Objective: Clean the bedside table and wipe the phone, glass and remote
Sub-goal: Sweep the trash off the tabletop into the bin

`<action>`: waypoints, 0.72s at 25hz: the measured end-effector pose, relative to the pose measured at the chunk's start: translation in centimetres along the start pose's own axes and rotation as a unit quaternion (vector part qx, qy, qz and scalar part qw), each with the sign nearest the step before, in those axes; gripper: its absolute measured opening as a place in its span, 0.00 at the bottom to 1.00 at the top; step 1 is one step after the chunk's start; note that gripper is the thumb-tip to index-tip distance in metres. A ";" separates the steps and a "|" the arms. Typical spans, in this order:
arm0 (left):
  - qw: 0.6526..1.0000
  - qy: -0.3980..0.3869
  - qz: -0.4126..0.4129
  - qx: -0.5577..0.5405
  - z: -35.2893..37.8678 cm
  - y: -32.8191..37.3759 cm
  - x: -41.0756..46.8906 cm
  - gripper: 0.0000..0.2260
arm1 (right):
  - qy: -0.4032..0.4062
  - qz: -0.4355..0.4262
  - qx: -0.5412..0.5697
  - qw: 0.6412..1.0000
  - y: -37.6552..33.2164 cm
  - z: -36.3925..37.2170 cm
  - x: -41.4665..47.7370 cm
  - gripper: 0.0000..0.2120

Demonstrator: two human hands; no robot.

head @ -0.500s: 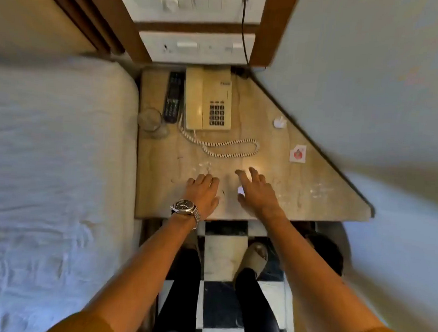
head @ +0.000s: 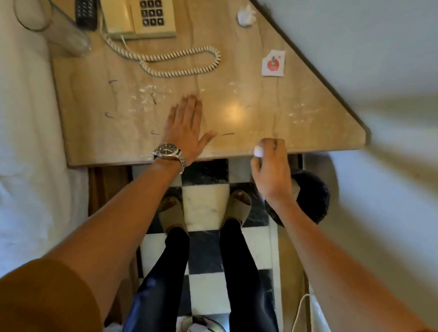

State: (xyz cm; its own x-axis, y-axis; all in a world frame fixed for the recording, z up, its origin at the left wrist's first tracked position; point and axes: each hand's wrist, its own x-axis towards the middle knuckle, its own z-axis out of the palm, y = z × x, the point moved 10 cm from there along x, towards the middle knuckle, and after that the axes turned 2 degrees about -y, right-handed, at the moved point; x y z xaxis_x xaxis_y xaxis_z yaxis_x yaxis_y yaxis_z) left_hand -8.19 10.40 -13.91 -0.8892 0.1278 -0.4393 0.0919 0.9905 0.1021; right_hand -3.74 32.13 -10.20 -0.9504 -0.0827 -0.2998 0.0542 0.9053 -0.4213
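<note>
From the head view, our right hand [head: 270, 166] has slid to the beige marble table [head: 317, 130] edge, now pinching a small white scrap [head: 258, 150]; our left hand [head: 187, 128] lies flat, released. Cream phone [head: 138, 7], clear glass [head: 52, 22] and black remote [head: 85, 3] wait unwiped behind.

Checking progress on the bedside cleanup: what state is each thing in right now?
Table: dusty, scraps lying on it.
Glass: upright, looks empty.
Phone: handset on cradle.
Remote: flat beside phone.
Left hand: open, flat on table.
Right hand: closed on small white scrap.
</note>
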 end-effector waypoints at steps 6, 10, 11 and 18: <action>0.998 0.054 -0.040 -0.015 1.8 1.5 0.7 0.40 | -0.111 0.228 0.040 0.966 15.3 4.1 -8.9 0.18; 0.997 0.066 -0.041 -0.009 1.6 1.3 0.7 0.40 | -0.184 0.226 0.005 0.956 16.8 4.7 -9.9 0.23; 0.997 0.065 -0.041 -0.005 1.6 1.3 0.7 0.39 | -0.126 0.199 0.019 0.972 15.6 2.8 -8.5 0.21; 0.996 0.077 -0.041 0.005 1.6 1.4 0.7 0.39 | 0.085 0.011 0.054 0.995 1.1 -7.3 9.9 0.11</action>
State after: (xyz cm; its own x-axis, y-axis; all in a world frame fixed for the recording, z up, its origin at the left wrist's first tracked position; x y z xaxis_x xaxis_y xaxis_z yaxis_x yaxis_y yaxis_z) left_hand -7.97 11.94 -15.47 -0.9522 0.0387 -0.3031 0.0205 0.9978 0.0630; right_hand -15.35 35.38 -7.41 -0.9860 0.0170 -0.1657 0.1002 0.8552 -0.5086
